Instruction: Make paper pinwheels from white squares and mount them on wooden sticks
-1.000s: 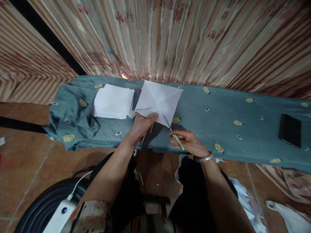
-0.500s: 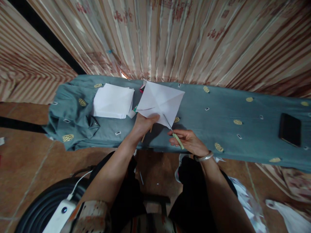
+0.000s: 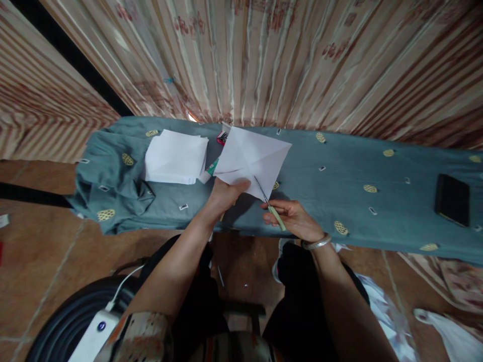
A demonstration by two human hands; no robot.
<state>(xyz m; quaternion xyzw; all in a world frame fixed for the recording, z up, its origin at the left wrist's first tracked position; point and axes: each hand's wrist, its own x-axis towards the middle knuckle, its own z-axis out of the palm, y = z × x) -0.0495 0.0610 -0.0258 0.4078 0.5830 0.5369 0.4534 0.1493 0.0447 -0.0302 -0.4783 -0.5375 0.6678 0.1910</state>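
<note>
Pinching the near edge of a creased white paper square [image 3: 252, 160] above the teal cloth [image 3: 332, 196], the left hand [image 3: 225, 195] holds it up; the right hand [image 3: 292, 220] grips scissors [image 3: 268, 203], blades meeting the paper's edge, a paper stack [image 3: 175, 157] nearby

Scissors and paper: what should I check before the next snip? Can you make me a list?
1. Left hand pinches the paper at its near edge: ok.
2. Right hand is closed around the scissors by the green handle: ok.
3. Blades lie over the paper's near edge: ok.
4. Left hand sits beside the blades, close but apart: ok.
5. Blades open or shut: cannot tell, too thin to see.
6. Paper stack lies off to the left on the cloth, out of the cut: ok.
</note>
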